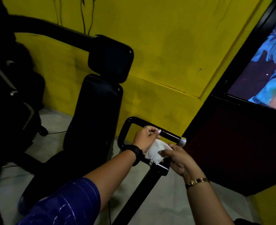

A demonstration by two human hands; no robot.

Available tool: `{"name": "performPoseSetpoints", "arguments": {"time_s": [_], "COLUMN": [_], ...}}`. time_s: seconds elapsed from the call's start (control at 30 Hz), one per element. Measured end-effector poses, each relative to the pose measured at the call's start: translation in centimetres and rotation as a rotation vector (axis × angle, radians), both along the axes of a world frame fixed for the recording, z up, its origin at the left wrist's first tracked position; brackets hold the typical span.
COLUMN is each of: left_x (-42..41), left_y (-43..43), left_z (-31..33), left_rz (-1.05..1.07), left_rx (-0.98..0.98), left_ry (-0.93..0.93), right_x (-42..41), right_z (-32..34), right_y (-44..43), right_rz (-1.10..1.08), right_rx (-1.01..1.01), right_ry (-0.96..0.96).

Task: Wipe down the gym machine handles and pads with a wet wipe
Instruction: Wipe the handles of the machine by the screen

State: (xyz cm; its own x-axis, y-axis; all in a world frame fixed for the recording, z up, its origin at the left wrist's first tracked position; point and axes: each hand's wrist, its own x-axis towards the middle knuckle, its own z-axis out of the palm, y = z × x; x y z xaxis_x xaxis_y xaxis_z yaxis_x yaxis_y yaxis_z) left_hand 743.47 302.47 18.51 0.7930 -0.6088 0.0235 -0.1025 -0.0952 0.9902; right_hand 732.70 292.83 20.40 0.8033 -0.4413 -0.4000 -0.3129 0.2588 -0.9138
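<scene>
The wet wipe [156, 151] is a thin, limp white sheet. It looks light, soft and damp, so I judge it will drape and bunch rather than hold a shape. It is best taken at an edge, or wadded into the palm so that it presses round a bar. It hangs stretched between the 2 hands, just in front of the black looped handle [169, 134], low in the middle of the view. The handle looks stiff, smooth and glossy — probably slippery once wet — with a chrome cap [182, 141] at its end.

The left hand [146, 138], a black watch [136, 151] at its wrist, has its fingers curled in and grasps the wipe's upper end close against the upper bar. I cannot tell whether those fingers also touch the bar. The right hand [177, 159] pinches the wipe's lower edge between thumb and fingertips.

The back pad [99, 103] and head pad [111, 60] stand further left, well apart from both hands.
</scene>
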Motion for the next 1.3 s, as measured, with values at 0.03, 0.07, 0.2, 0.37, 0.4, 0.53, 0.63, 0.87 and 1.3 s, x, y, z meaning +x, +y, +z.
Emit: {"name": "performPoseSetpoints", "arguments": {"time_s": [0.03, 0.07, 0.2, 0.37, 0.4, 0.53, 0.63, 0.87, 1.3], "left_x": [0.0, -0.1, -2.3, -7.4, -8.3, -12.8, -15.6, -20.1, -27.1], "left_y": [0.5, 0.8, 3.1, 6.0, 6.5, 9.4, 12.1, 19.9, 36.4], "left_z": [-0.2, -0.6, -1.7, -2.3, -2.4, -3.4, -3.4, -2.6, 0.3], "left_rz": [-0.007, -0.01, 0.063, 0.152, 0.182, 0.392, 0.537, 0.792, 0.956], "left_rx": [0.031, 0.068, 0.048, -0.021, -0.013, -0.03, -0.038, -0.15, -0.558], "left_ry": [0.029, 0.058, 0.18, 0.183, 0.172, 0.184, 0.234, 0.312, 0.451], "right_x": [0.0, 0.0, -1.4, -5.3, -6.0, -9.4, -10.7, -12.3, -12.3], "right_z": [-0.2, -0.3, 0.0, -0.2, -0.3, -1.1, -1.5, -2.0, -0.1], "right_y": [0.2, 0.4, 1.8, 3.5, 3.9, 5.8, 7.8, 14.5, 32.1], "right_rz": [-0.01, -0.006, 0.071, 0.181, 0.199, 0.271, 0.32, 0.478, 0.76], "right_rx": [0.027, 0.051, 0.093, 0.132, 0.14, 0.164, 0.17, 0.208, 0.321], "right_ry": [-0.02, -0.039, -0.054, -0.064, -0.058, -0.03, 0.005, -0.004, -0.045]}}
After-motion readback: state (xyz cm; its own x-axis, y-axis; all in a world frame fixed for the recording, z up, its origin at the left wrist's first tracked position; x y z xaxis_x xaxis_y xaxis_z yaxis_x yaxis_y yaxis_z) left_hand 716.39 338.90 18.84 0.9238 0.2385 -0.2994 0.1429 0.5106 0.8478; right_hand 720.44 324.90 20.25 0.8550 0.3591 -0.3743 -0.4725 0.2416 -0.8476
